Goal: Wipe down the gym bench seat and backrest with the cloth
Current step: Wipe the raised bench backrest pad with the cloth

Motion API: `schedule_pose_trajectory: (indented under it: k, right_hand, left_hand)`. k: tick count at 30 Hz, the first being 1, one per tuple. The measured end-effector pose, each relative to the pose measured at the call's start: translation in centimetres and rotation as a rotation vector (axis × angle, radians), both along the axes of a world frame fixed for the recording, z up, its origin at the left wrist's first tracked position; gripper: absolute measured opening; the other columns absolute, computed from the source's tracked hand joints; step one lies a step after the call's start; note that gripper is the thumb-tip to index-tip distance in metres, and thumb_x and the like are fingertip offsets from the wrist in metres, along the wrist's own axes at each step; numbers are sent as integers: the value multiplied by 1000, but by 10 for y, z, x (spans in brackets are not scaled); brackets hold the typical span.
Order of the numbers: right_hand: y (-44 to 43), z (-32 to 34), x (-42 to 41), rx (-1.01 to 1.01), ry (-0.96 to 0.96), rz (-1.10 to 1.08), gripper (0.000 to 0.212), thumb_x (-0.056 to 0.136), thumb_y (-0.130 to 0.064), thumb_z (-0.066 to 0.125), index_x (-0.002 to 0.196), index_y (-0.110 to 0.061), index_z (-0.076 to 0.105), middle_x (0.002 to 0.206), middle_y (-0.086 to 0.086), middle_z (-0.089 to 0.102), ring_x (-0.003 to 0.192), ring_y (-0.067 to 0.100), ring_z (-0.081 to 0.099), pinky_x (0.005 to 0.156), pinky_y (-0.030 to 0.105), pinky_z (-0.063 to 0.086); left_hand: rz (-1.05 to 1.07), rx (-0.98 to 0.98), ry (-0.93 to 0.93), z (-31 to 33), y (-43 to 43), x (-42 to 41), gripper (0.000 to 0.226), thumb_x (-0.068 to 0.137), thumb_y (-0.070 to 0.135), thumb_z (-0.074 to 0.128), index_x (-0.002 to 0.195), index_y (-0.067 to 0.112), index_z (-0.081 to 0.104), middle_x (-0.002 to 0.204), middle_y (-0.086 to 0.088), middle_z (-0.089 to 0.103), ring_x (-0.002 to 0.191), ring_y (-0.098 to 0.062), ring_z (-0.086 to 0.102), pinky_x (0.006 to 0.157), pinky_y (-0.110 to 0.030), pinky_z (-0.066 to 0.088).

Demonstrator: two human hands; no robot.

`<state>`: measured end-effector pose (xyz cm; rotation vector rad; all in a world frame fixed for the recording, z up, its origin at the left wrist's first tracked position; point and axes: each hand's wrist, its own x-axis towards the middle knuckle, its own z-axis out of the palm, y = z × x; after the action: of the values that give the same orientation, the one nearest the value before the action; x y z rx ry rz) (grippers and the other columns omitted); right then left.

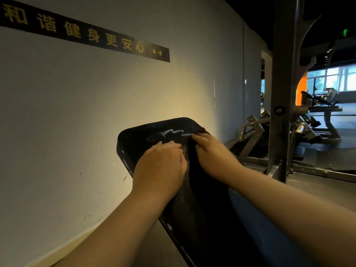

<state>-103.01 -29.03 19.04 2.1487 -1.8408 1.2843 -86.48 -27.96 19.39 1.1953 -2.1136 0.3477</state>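
Both my forearms reach up the tilted black backrest (134, 143) beside the wall (77, 112). My left hand (161, 164) presses on the pad, fingers loosely bent, grasping nothing. My right hand (213, 153) grips the dark cloth (200, 130) near the top edge.

Left hand (159, 166) and right hand (213, 153) bare, forearms too

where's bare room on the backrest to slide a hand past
Bare pad lies at the upper left corner of the backrest, between the left hand and the top rim. Crowded at the upper right, where the right hand holds the cloth beside the left; lower down, too dark to tell.
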Motion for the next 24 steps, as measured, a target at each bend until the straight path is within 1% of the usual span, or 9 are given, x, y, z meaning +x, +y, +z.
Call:
schedule_pose_trajectory:
  k: [3, 5, 7, 9, 11, 14, 16, 20, 24]
  right_hand:
    - [35, -17, -6, -32, 82, 170, 46, 107, -19, 40, 150, -35, 42, 150, -24, 33, 139, -6, 25, 103, 2, 14]
    - [25, -10, -23, 1, 109, 163, 47, 106, -15, 41, 149, -33, 44, 153, -18, 35, 141, -2, 28, 107, 5, 16]
    - [2, 3, -34, 38, 29, 37, 47, 106, -11, 38, 151, -24, 44, 159, -4, 35, 146, 13, 30, 115, 19, 18]
    - [-9, 11, -29, 60, -32, -48, 47, 106, -10, 38, 151, -21, 45, 160, 0, 35, 148, 19, 29, 119, 29, 19]
    - [-5, 7, -16, 32, -9, -26, 46, 105, -11, 41, 149, -23, 48, 160, -3, 37, 148, 17, 30, 118, 28, 20]
    - [18, -4, -8, 9, 119, 92, 46, 105, -14, 43, 148, -29, 47, 158, -12, 37, 145, 9, 32, 111, 19, 20]
    - [14, 0, -20, 55, 172, 86, 47, 106, -13, 42, 151, -28, 43, 160, -9, 34, 146, 11, 31, 112, 18, 18]
    - [-10, 14, -29, 87, 17, -68, 48, 104, -9, 39, 151, -20, 45, 161, 1, 35, 148, 22, 32, 119, 29, 20]
    - [10, 0, -11, 19, 52, 17, 46, 105, -13, 42, 148, -27, 48, 158, -8, 39, 145, 12, 33, 109, 17, 18]
  left_hand:
    - [9, -11, 14, 2, 1, 0, 37, 104, 36, 43, 133, 28, 64, 143, 10, 57, 138, -15, 46, 113, -27, 35]
    - [14, -25, 23, 1, -1, 0, 36, 103, 35, 44, 130, 28, 67, 142, 10, 58, 137, -15, 48, 112, -27, 36]
    - [16, -17, 31, 0, -1, -1, 35, 102, 33, 46, 129, 26, 68, 140, 10, 59, 135, -16, 50, 111, -29, 38]
    - [10, -11, 31, 0, -1, -1, 35, 102, 33, 46, 129, 26, 68, 140, 9, 60, 134, -15, 51, 112, -32, 40]
    - [14, -10, 22, -1, -1, -2, 35, 102, 34, 45, 130, 27, 67, 142, 10, 58, 136, -16, 49, 113, -32, 40]
    - [20, -17, 21, -1, -2, 0, 36, 103, 36, 44, 130, 29, 66, 142, 12, 57, 137, -15, 48, 112, -31, 38]
    - [23, -22, 20, 0, -3, 0, 36, 103, 36, 43, 130, 29, 66, 142, 12, 57, 137, -14, 48, 112, -30, 37]
    - [27, -7, 19, 0, -1, -1, 37, 103, 34, 44, 132, 28, 65, 144, 12, 56, 138, -15, 46, 115, -31, 34]
    - [23, -14, 24, -1, -2, 0, 36, 102, 35, 45, 131, 28, 66, 142, 11, 58, 136, -15, 49, 113, -31, 38]
